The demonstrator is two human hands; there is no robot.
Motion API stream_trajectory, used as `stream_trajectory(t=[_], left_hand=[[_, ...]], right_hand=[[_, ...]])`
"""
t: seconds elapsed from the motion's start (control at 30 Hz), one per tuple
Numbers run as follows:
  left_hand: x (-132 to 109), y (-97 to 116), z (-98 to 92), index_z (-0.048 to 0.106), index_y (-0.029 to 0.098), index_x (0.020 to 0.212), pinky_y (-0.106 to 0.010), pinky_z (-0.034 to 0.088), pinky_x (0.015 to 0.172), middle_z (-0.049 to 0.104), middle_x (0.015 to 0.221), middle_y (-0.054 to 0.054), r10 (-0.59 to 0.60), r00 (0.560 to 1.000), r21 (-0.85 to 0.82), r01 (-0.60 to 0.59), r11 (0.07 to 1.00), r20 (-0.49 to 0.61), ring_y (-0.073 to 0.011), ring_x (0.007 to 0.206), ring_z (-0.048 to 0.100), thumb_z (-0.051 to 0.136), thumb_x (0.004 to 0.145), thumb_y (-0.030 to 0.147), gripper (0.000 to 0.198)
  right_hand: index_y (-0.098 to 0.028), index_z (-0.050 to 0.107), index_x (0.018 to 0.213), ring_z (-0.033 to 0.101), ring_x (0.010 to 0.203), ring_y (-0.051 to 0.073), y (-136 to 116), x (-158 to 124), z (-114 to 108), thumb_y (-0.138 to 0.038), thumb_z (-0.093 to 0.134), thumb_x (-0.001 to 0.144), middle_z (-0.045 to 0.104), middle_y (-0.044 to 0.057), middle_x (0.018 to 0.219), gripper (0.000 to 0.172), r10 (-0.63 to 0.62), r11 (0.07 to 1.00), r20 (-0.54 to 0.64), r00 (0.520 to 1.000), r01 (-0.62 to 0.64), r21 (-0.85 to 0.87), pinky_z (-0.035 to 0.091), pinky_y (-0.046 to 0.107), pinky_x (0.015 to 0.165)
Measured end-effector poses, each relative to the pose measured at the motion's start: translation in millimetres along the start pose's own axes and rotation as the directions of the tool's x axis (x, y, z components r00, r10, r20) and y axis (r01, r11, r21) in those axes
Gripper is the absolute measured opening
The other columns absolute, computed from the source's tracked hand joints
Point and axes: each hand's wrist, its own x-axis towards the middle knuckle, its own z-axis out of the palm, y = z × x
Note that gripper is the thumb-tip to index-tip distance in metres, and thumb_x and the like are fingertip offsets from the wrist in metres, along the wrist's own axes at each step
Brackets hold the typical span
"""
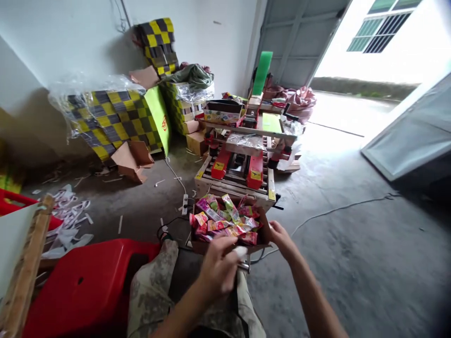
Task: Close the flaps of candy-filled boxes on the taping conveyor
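Note:
An open cardboard box (267,225) sits in front of my knees, filled with small colourful wrapped packets (225,218) in pink, green and purple. At the box's right wall is my right hand (281,239), its fingers bent against the outer side and corner. My left hand (221,264) hovers at the near edge of the box, slightly blurred, with its fingers curled in. Something white shows at one of its fingertips; whether it is held or wrapped round the finger is unclear. Beyond the box stands a carton sealing machine (243,164) with red side belts.
A roll of green tape (262,72) tops the machine. To the left are a red plastic stool (91,277), a power strip (185,204) and stacks of yellow-and-black cartons (120,117). A cable (327,212) crosses the floor at right, near an open doorway.

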Motion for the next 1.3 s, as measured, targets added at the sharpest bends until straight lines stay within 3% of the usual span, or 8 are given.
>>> stream_trajectory(t=[0.1, 0.2, 0.43, 0.6, 0.77, 0.97, 1.2, 1.3], left_hand=[[10.8, -52.4, -47.5, 0.032, 0.025, 0.140, -0.048, 0.026, 0.110, 0.033, 0.142, -0.013, -0.010, 0.999, 0.068, 0.012, 0.998, -0.031, -0.0286, 0.133, 0.032, 0.050, 0.088, 0.038, 0.057], [40.2, -101.5, -57.0, 0.006, 0.025, 0.148, -0.052, 0.013, 0.113, 0.001, 0.155, -0.013, -0.013, 0.931, 0.021, 0.005, 1.000, 0.364, -0.0330, 0.142, 0.006, 0.033, 0.086, 0.064, 0.079], [83.0, -110.9, -10.1, 0.026, 0.031, 0.144, -0.048, 0.007, 0.114, 0.015, 0.154, -0.008, 0.176, 0.535, -0.072, -0.209, 0.975, 0.826, -0.0270, 0.141, 0.015, 0.038, 0.089, 0.056, 0.061], [67.6, -109.0, 24.0, 0.038, 0.027, 0.140, -0.050, 0.004, 0.113, 0.019, 0.153, -0.009, 0.090, 0.476, 0.011, -0.205, 0.979, 0.875, -0.0305, 0.141, 0.012, 0.038, 0.089, 0.053, 0.057], [70.8, -116.6, 44.4, 0.028, 0.034, 0.143, -0.050, 0.000, 0.113, 0.012, 0.155, -0.003, 0.044, 0.426, 0.002, -0.106, 0.994, 0.904, -0.0293, 0.142, 0.006, 0.038, 0.087, 0.058, 0.061], [69.5, -107.9, 40.0, 0.021, 0.029, 0.146, -0.052, -0.001, 0.113, 0.004, 0.156, -0.001, -0.187, 0.302, 0.075, 0.346, 0.935, 0.935, -0.0282, 0.142, -0.006, 0.028, 0.089, 0.055, 0.063], [18.7, -56.5, 68.8, 0.002, 0.014, 0.146, -0.059, -0.011, 0.109, 0.001, 0.155, -0.017, -0.514, 0.600, 0.036, 0.628, 0.777, 0.614, -0.0323, 0.140, -0.014, 0.052, 0.079, 0.040, 0.088], [11.9, -35.7, 102.4, -0.005, 0.014, 0.144, -0.062, -0.010, 0.108, -0.002, 0.154, -0.021, -0.689, 0.624, -0.007, 0.743, 0.669, 0.369, -0.0314, 0.140, -0.015, 0.047, 0.083, 0.040, 0.083]], right_hand=[[-0.020, 0.045, 0.085, 0.050, 0.059, 0.010, -15.5, -14.2, -16.3, -0.054, 0.065, 0.074, 0.051, -0.004, 0.070, 0.041, -0.061, 0.994, 0.181, 0.982, 0.042, 0.102, 0.044, 0.024, 0.059], [-0.020, 0.041, 0.080, 0.045, 0.057, 0.008, -45.1, -6.7, -8.0, -0.045, 0.070, 0.073, 0.047, -0.005, 0.068, 0.040, -0.111, 0.994, 0.433, 0.895, 0.096, 0.055, 0.039, 0.021, 0.054], [-0.018, 0.044, 0.077, 0.045, 0.060, 0.011, -89.0, 32.8, 33.0, -0.056, 0.064, 0.072, 0.050, -0.002, 0.069, 0.044, 0.119, 0.764, 0.694, 0.710, 0.381, -0.521, 0.035, 0.022, 0.051], [-0.013, 0.049, 0.094, 0.049, 0.066, 0.015, -76.9, 32.0, 53.1, -0.058, 0.071, 0.062, 0.056, 0.004, 0.079, 0.059, 0.293, 0.446, 0.611, 0.735, 0.460, -0.767, 0.036, 0.025, 0.054], [-0.011, 0.053, 0.104, 0.056, 0.080, 0.018, -73.2, 22.7, 43.2, -0.048, 0.078, 0.057, 0.061, 0.008, 0.094, 0.065, 0.354, 0.585, 0.708, 0.611, 0.447, -0.677, 0.043, 0.024, 0.065], [-0.016, 0.064, 0.083, 0.057, 0.067, 0.015, -76.3, 54.7, 35.0, -0.032, 0.073, 0.065, 0.063, -0.001, 0.072, 0.025, 0.160, 0.378, 0.590, 0.792, 0.503, -0.777, 0.039, 0.022, 0.058], [-0.012, 0.047, 0.126, 0.050, 0.112, 0.027, -74.9, 62.5, 41.6, -0.023, 0.069, 0.066, 0.056, 0.014, 0.121, 0.065, -0.181, 0.336, 0.375, 0.909, 0.415, -0.845, 0.041, 0.036, 0.091], [-0.008, 0.013, 0.144, 0.025, 0.136, 0.023, -44.9, 32.9, 56.3, -0.026, 0.042, 0.087, 0.028, 0.019, 0.146, 0.067, -0.418, 0.494, 0.125, 0.900, 0.341, -0.800, 0.027, 0.041, 0.108]])
